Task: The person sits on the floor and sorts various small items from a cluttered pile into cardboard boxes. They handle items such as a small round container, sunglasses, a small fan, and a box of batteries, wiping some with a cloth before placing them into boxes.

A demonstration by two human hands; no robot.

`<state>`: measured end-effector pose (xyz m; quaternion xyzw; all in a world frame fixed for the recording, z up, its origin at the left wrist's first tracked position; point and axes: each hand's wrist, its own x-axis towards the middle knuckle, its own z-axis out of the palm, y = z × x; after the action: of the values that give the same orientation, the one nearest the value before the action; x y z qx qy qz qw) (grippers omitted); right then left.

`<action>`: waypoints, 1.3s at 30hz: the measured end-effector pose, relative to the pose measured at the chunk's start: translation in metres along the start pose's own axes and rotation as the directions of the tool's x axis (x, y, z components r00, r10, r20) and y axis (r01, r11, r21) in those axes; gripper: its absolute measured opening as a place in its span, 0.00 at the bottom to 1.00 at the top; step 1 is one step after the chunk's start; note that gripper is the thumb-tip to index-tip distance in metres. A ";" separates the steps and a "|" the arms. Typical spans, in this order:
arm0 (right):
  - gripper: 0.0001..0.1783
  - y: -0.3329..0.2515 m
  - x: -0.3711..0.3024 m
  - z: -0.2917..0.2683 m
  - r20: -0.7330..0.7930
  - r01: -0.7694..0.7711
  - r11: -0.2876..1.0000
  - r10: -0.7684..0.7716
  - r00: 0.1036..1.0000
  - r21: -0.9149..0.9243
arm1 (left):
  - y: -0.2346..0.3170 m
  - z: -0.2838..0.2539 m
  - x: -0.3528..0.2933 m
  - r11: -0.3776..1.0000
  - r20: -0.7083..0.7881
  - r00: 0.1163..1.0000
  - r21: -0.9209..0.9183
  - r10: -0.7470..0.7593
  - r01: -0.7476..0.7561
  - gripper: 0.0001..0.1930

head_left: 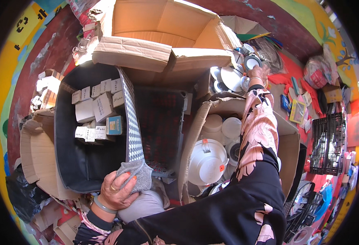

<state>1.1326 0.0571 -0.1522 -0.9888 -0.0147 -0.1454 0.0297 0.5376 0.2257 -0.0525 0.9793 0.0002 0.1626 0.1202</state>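
My left hand (118, 191), with a ring and a bangle, is closed on a bunched grey cloth (135, 176) by my knee, at the near corner of a black storage bin (90, 163). My right arm is stretched far forward over an open carton. At its end my right hand (258, 74) grips a small round downlight (252, 62) with a white rim and a dark middle. Beside that hand lie several white round lamp fittings (231, 76). The fingers of the right hand are partly hidden behind the downlight.
Small white boxes (101, 107) and a blue one (114, 125) fill part of the bin. The near right carton (195, 124) holds large white downlights (208, 162). A big open carton (132, 51) stands at the back. A black wire rack (327, 145) lies right.
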 end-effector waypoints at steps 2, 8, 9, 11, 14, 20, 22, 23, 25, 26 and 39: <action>0.27 0.035 0.049 0.049 0.259 -0.045 0.974 -0.015 0.966 0.224 | -0.006 0.001 0.003 1.000 -0.006 1.000 -0.016 0.016 -0.016 0.28; 0.18 0.045 0.072 0.077 0.199 -0.220 0.863 0.143 0.970 0.455 | -0.005 0.002 0.002 0.999 -0.005 1.000 -0.032 0.002 -0.002 0.28; 0.18 0.048 0.077 0.082 0.227 -0.277 0.854 0.193 0.955 0.440 | -0.006 0.002 0.003 0.999 -0.004 1.000 -0.035 0.006 -0.006 0.28; 0.18 0.058 0.078 0.084 0.445 -0.305 0.896 0.141 0.884 0.323 | -0.009 0.002 0.004 0.999 0.000 1.000 -0.042 0.013 -0.012 0.28; 0.18 0.030 0.060 0.057 0.475 -0.246 0.954 0.138 0.869 0.173 | -0.005 0.003 0.002 0.999 -0.007 1.000 -0.039 -0.009 0.008 0.28; 0.32 0.022 0.059 0.077 0.111 0.121 0.975 -0.144 0.983 0.189 | -0.002 -0.002 0.006 1.000 -0.001 1.000 -0.026 -0.001 0.001 0.28; 0.36 0.071 0.087 0.138 0.304 0.297 0.953 -0.267 0.915 -0.056 | -0.014 0.001 0.013 0.996 0.009 0.999 -0.076 0.042 -0.041 0.29; 0.36 0.061 0.088 0.137 0.409 0.413 0.892 -0.312 0.857 -0.185 | -0.012 0.002 0.010 0.996 0.005 1.000 -0.083 0.028 -0.027 0.29; 0.27 0.040 0.077 0.118 0.513 0.558 0.801 -0.392 0.764 -0.217 | -0.007 0.002 0.009 0.996 -0.005 1.000 -0.087 -0.005 0.005 0.29; 0.22 0.010 0.059 0.082 0.586 0.693 0.691 -0.481 0.652 -0.203 | 0.002 0.001 0.005 0.996 -0.008 0.999 -0.076 -0.044 0.043 0.29; 0.22 0.019 -0.026 -0.052 0.150 0.292 0.614 -0.565 0.811 0.733 | 0.006 0.001 0.011 0.995 -0.099 0.994 -0.086 0.041 -0.050 0.24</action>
<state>1.0937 0.0341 -0.1113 -0.8817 -0.3127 0.0549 0.3489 0.5477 0.2198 -0.0484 0.9637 -0.0236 0.2125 0.1597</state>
